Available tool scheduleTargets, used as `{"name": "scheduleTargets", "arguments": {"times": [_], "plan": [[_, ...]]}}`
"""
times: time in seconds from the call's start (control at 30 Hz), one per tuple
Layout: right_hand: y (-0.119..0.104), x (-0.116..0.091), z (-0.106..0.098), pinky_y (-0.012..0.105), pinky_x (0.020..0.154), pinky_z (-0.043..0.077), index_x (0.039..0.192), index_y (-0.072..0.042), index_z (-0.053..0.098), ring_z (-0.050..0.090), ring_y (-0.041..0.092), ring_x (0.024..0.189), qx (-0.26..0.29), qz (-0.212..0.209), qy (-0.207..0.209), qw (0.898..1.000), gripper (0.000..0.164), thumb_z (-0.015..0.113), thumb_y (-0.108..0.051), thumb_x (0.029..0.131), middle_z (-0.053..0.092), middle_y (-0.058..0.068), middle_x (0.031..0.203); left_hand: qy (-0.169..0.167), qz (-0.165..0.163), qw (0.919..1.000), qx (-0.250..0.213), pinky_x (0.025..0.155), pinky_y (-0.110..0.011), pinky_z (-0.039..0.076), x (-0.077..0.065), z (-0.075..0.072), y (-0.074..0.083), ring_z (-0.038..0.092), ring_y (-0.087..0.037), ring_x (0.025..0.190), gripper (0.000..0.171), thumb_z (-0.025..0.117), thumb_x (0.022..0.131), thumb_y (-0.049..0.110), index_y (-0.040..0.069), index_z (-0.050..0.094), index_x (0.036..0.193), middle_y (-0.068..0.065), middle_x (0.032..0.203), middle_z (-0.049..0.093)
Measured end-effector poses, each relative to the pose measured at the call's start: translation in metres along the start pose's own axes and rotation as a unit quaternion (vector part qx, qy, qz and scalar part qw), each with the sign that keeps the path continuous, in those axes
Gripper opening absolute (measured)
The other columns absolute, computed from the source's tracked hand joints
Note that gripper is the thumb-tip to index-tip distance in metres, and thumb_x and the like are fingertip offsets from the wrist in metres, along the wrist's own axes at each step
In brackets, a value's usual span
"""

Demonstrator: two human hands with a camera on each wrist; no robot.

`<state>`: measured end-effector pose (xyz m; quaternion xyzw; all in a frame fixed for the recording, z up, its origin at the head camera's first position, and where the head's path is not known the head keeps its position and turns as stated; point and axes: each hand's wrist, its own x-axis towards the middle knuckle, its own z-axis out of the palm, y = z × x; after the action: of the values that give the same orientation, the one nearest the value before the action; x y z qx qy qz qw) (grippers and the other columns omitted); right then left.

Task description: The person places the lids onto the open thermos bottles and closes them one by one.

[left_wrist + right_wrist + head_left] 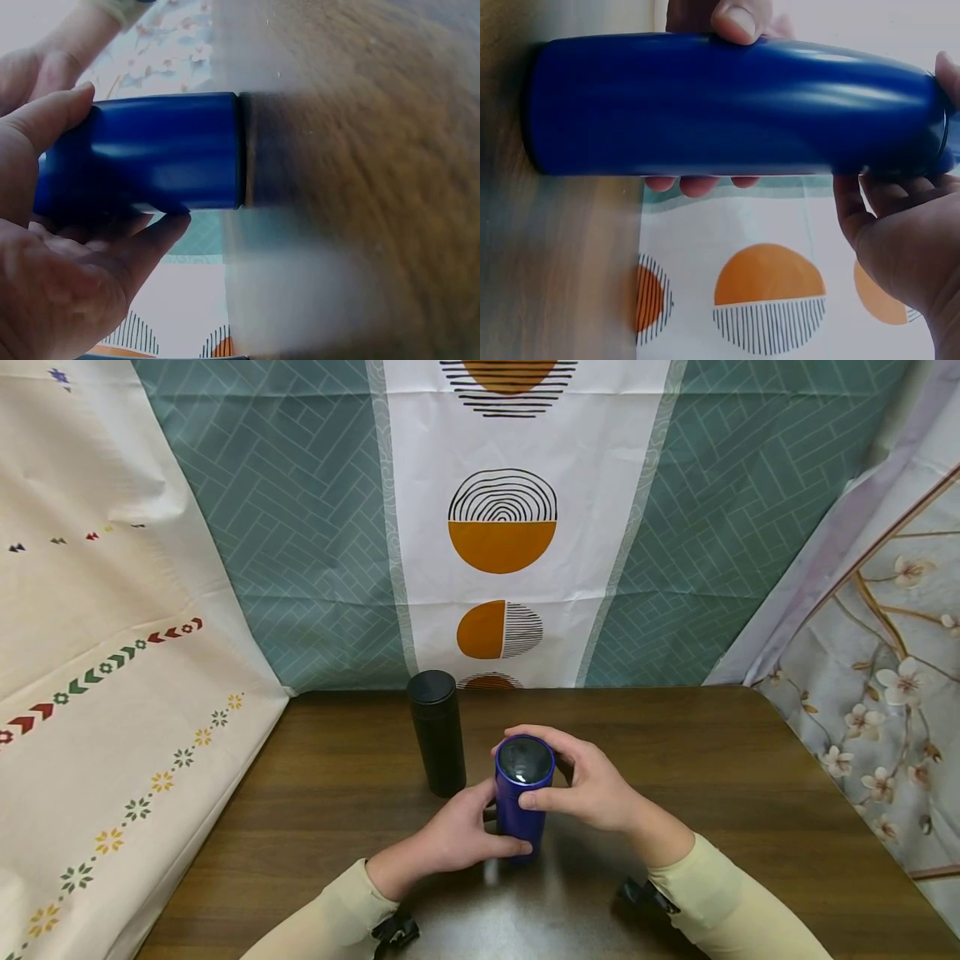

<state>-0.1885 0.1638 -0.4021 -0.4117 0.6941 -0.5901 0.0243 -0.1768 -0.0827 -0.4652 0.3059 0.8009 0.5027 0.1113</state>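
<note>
A tall blue flask (517, 821) with a glossy dark top (526, 760) stands upright in front of me. In both wrist views its base is right at the brown tabletop. My left hand (467, 833) grips the flask's lower body, with the thumb across the near side and fingers behind. Higher up, my right hand (588, 781) curls round the flask near its top rim. The right wrist view shows the left thumb and fingertips on opposite sides of the smooth blue body (705, 105), with the right-hand fingers (896, 191) close to the top end.
A black cylindrical flask (441, 739) stands upright behind and to the left of the blue one. Brown wood-grain tabletop (315, 793) surrounds both. Patterned cloths hang at the back (315, 527), left (97, 693) and right (885, 718).
</note>
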Motion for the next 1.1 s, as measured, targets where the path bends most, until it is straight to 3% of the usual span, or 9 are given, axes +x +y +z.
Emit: {"name": "scheduleTargets", "arguments": {"times": [0.23,0.47,0.63,0.83,1.1], "plan": [[0.001,-0.002,0.004,0.043,0.120,0.046,0.154,-0.017,0.063,0.065,0.036,0.135,-0.046,0.024,0.049,0.997,0.068,0.090,-0.006,0.093,0.076,0.010,0.139,0.015,0.010,0.9998,0.002,0.113,-0.043,0.055,0.000,0.002,0.001,0.070,-0.013,0.127,0.069,0.095,0.091,0.025,0.020,0.061,0.151,0.006,0.139,0.073],[-0.004,-0.002,0.016,0.043,0.116,0.051,0.153,-0.021,0.065,0.067,0.025,0.134,-0.103,0.054,0.113,0.987,0.072,0.096,-0.016,0.089,0.073,-0.003,0.143,0.045,0.018,0.9988,0.009,0.109,-0.042,0.058,0.000,0.005,0.001,0.071,-0.016,0.127,0.070,0.096,0.090,0.022,0.020,0.061,0.150,0.004,0.142,0.071],[-0.005,-0.002,0.024,0.046,0.115,0.053,0.153,-0.025,0.065,0.068,0.024,0.133,-0.115,0.063,0.145,0.981,0.072,0.097,-0.018,0.088,0.075,-0.002,0.139,0.065,0.011,0.9977,0.014,0.108,-0.047,0.059,-0.001,0.008,0.002,0.072,-0.020,0.127,0.070,0.096,0.091,0.024,0.018,0.060,0.151,0.000,0.142,0.071],[-0.007,-0.002,0.031,0.058,0.110,0.054,0.154,-0.022,0.063,0.070,0.026,0.131,-0.126,0.069,0.168,0.975,0.071,0.095,-0.017,0.090,0.076,0.003,0.138,0.087,0.006,0.9961,0.016,0.107,-0.049,0.060,-0.001,0.012,0.001,0.073,-0.023,0.125,0.068,0.097,0.090,0.025,0.014,0.062,0.147,-0.003,0.139,0.073],[-0.008,-0.002,0.030,0.061,0.112,0.052,0.155,-0.022,0.062,0.067,0.025,0.135,-0.134,0.064,0.161,0.976,0.073,0.095,-0.016,0.090,0.074,0.001,0.141,0.085,0.010,0.9961,0.022,0.106,-0.043,0.060,0.000,0.012,0.000,0.074,-0.019,0.122,0.068,0.097,0.090,0.024,0.014,0.062,0.147,-0.002,0.137,0.073]]}}
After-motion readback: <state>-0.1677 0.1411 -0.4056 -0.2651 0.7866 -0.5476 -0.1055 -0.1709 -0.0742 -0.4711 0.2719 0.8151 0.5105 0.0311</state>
